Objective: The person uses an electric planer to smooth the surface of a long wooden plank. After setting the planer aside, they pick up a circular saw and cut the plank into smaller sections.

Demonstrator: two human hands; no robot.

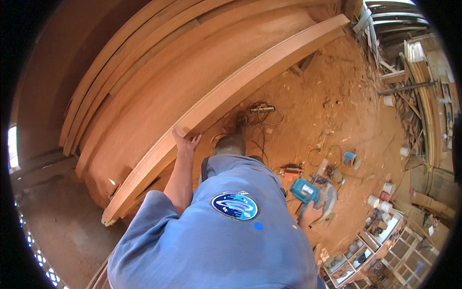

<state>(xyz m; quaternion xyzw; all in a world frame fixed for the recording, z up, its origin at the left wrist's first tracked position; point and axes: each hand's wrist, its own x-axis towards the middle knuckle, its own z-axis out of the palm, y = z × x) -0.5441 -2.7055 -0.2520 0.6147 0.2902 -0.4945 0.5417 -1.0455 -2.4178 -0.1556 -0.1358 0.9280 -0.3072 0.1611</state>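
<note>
A long planed wooden beam (231,89) runs diagonally from the lower left to the upper right. Against its near side rests my left hand (185,141), fingers spread, with one fingertip at the beam's upper edge. Down by my right side, my right hand (311,215) is closed on the rear handle of a teal circular saw (304,190). The saw's round grey guard (329,200) shows on its right, clear of the beam. My torso hides part of the right forearm.
Several long boards (139,53) lie beyond the beam. On the dusty floor are a power strip (262,109) with loose cords, an orange tool (291,173) and an open paint can (352,160). A divided crate (356,255) and stacked timber (418,111) stand to the right.
</note>
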